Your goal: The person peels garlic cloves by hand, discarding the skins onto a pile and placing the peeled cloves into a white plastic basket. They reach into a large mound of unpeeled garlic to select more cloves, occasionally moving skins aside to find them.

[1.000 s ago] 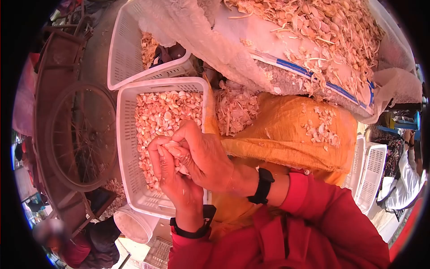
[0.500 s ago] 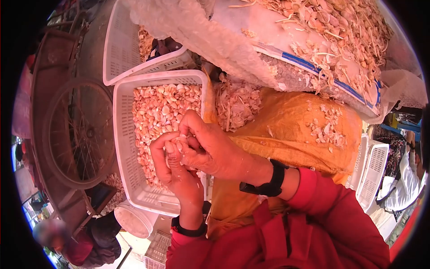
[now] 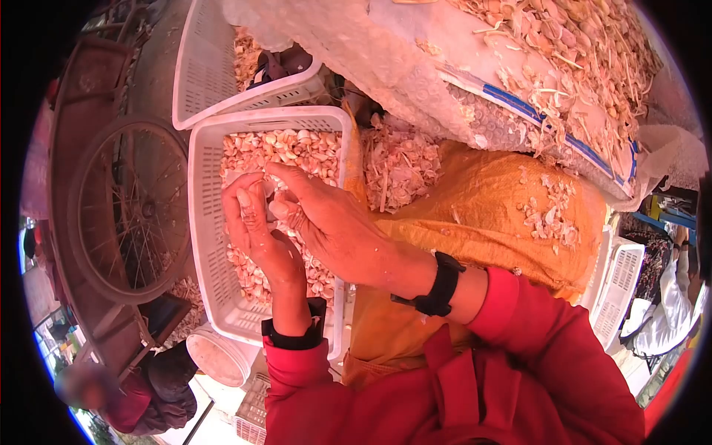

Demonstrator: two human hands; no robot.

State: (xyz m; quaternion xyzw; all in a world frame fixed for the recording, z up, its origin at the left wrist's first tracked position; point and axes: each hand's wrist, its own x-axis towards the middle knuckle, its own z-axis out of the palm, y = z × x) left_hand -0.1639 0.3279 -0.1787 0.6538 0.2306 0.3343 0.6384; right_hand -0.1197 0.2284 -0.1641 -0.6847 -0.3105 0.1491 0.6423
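Note:
Both my hands are held close together above a white slatted plastic basket (image 3: 204, 256) with many garlic cloves (image 3: 300, 148) in it. My left hand (image 3: 259, 233) has its fingers bent inward, with the thumb up near the fingertips. From the right, my right hand (image 3: 330, 226) reaches across with its index finger arched over the left fingertips and the other fingers curled. Anything small pinched between the fingers is hidden or blends with the skin. Black bands circle both wrists.
Orange cloth (image 3: 489, 196) with papery skins lies right of the basket. Beyond it, a large sack (image 3: 415, 74) bears a heap of garlic skins (image 3: 571, 52). A second white crate (image 3: 204, 67) adjoins the basket. A white bucket (image 3: 219, 356), a wheeled cart (image 3: 133, 211) and another person (image 3: 159, 393) are at left.
My hands have shifted up and left over the basket. They have parted a little, and the right index finger has straightened somewhat.

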